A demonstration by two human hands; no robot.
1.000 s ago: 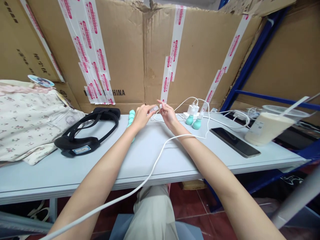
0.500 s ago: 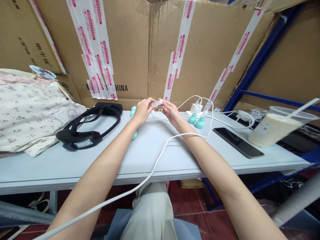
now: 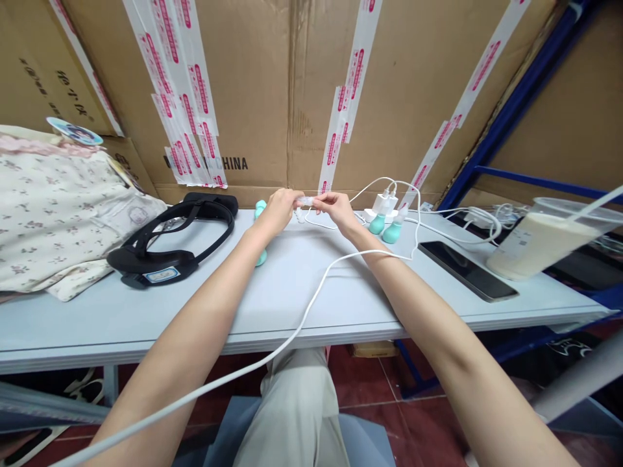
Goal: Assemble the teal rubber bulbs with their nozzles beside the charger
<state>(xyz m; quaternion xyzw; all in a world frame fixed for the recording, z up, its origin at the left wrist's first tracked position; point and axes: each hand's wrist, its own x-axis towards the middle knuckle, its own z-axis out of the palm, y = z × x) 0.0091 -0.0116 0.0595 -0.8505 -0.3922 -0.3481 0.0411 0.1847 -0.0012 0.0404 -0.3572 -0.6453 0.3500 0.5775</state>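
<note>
Above the back of the table, my left hand [image 3: 282,207] and my right hand [image 3: 337,209] pinch a small translucent white plastic piece [image 3: 306,201] from its two ends. It is too small to name more closely. Beneath it a small whitish object [image 3: 299,215] lies on the tabletop. Beside my left wrist is a teal item with rounded ends [image 3: 261,258], its middle covered by my forearm. To the right of my right hand are two teal bulbs with clear tips, one in front [image 3: 392,232] and one behind [image 3: 376,224].
A white cable [image 3: 311,301] crosses the table and my right forearm. A charger [image 3: 384,204] stands at the back. On the right are a phone [image 3: 467,270] and a drink cup [image 3: 530,246]; on the left, a black headset [image 3: 165,266] and floral cloth [image 3: 58,220]. Cardboard [image 3: 253,97] walls the back.
The plastic piece has turned to lie more level between my fingers. My right hand has rotated, its back now more toward me. The view has shifted slightly.
</note>
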